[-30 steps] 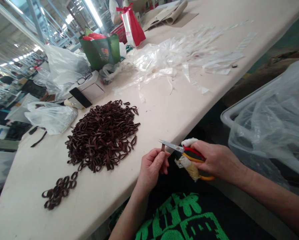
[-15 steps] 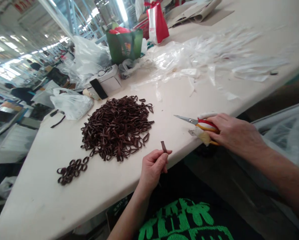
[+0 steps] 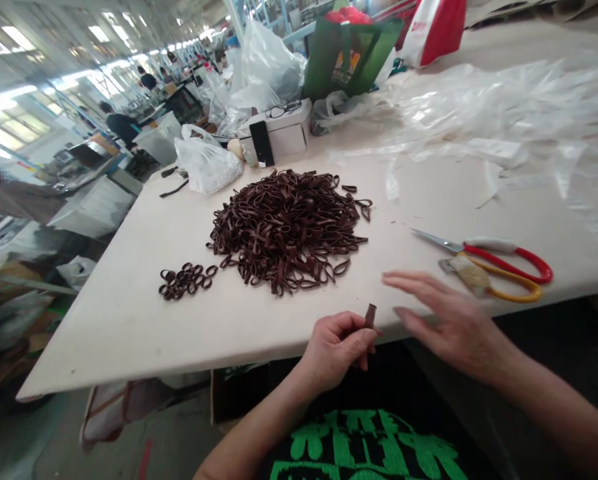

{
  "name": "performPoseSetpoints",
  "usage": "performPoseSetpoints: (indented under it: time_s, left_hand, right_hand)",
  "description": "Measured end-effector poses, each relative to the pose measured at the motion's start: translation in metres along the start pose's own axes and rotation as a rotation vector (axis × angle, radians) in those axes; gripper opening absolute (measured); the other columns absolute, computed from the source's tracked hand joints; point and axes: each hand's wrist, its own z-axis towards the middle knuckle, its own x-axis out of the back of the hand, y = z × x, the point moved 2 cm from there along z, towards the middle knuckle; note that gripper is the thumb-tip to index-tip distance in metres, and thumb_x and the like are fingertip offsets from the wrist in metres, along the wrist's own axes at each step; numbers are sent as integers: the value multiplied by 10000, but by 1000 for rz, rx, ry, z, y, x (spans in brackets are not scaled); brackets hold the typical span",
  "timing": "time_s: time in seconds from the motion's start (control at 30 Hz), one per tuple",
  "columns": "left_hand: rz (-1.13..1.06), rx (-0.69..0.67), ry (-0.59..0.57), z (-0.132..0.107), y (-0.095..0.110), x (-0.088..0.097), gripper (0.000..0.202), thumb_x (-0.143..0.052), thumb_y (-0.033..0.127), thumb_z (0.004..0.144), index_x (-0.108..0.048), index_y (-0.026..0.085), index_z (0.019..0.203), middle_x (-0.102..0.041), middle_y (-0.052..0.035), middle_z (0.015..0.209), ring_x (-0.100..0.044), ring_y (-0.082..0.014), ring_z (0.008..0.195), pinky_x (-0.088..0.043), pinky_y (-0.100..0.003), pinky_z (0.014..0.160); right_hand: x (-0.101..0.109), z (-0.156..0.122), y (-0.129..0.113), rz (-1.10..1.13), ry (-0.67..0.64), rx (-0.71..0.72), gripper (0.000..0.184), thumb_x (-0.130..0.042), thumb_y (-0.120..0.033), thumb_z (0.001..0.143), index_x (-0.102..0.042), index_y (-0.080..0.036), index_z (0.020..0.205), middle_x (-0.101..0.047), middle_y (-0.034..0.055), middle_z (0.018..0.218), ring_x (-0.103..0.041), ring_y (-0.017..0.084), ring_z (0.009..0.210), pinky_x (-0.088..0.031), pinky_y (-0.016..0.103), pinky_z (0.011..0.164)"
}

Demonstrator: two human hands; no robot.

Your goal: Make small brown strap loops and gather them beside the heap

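My left hand (image 3: 343,345) is closed on a brown strap loop (image 3: 371,315), whose end sticks up past the thumb and fingers. Over the table's front edge, my right hand (image 3: 443,319) is open, thumb and fingers apart, with nothing in it. Beyond it lie scissors (image 3: 509,267) with one red and one yellow handle, partly wrapped in pale material, blades pointing left. A large heap of brown strap loops (image 3: 289,230) rests on the table ahead of my left hand. To its left sits a small cluster of rounder brown rings (image 3: 186,280).
Along the back of the table stand a white box (image 3: 291,130) with glasses on top, a black phone (image 3: 262,143), a white plastic bag (image 3: 209,160) and a green bag (image 3: 349,57). Clear plastic sheeting (image 3: 479,100) spreads at the back right. People work far behind.
My right hand has let go of the scissors, now on the table, and moved toward my left hand. The left still holds the loop. The camera view has turned left.
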Motion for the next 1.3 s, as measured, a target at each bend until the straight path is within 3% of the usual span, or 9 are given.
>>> performPoseSetpoints:
  time_s: [0.13,0.3,0.43,0.53,0.67,0.93,1.1,1.23,1.3]
  left_hand:
    - [5,-32,1,-7,1,7,365,-688,508,797,-636,147,788,-591,8,628,-487,-56,447,-342,-186,443]
    - [-39,-73,58,-12,9,38,398,-652,529,818,-677,137,877,-609,-7,668,-505,-61,456,-365,-188,447]
    - [133,-317,253,2,41,77,295,-720,432,777,-709,138,789,-579,5,675,-520,-74,524,-430,-212,512]
    - [252,-533,418,16,71,109,184,-744,343,749,-730,159,750,-627,-27,786,-590,-116,707,-480,-233,645]
    - [286,-649,409,32,94,135,122,-729,282,743,-737,161,741,-663,-50,862,-603,-131,785,-481,-246,717]
    - [201,-435,313,63,72,140,223,-713,332,716,-698,126,801,-575,20,646,-467,-61,548,-379,-187,508]
    - [144,-403,401,69,67,143,179,-663,277,724,-649,141,840,-581,35,627,-496,-66,517,-399,-182,489]
    - [152,-431,454,68,66,147,121,-619,234,752,-615,162,849,-587,42,666,-519,-65,528,-419,-175,500]
    - [197,-444,479,68,64,147,107,-619,230,760,-606,169,847,-583,48,677,-508,-62,545,-411,-170,511]
  right_hand:
    - [-35,8,-28,281,-104,58,249,-494,-157,930,-624,-250,1120,-732,39,1038,-711,165,946,-581,275,823]
    - [-52,42,-37,313,-108,130,198,-516,-141,911,-645,-234,1029,-737,28,919,-710,151,820,-576,254,735]
    - [-70,100,-42,290,-50,205,184,-552,-136,869,-648,-220,1001,-739,17,867,-701,144,738,-564,247,700]
    - [-85,147,-45,303,-5,201,195,-568,-159,846,-646,-212,1017,-745,19,866,-706,151,734,-559,256,714]
    - [-100,185,-47,317,4,169,120,-578,-220,827,-662,-212,913,-724,15,782,-675,156,664,-531,259,640]
    - [-115,176,-28,337,-61,99,80,-599,-255,792,-670,-220,806,-636,-20,625,-582,133,550,-478,241,558]
    - [-109,177,-21,606,-201,-72,103,-638,-317,792,-677,-223,780,-649,1,632,-597,146,556,-490,229,507]
    - [-105,178,-31,765,-343,-42,123,-659,-334,804,-695,-216,808,-655,22,687,-625,162,633,-527,242,571]
    - [-106,177,-36,771,-343,-6,104,-651,-312,818,-673,-217,783,-642,25,717,-618,163,668,-524,247,598]
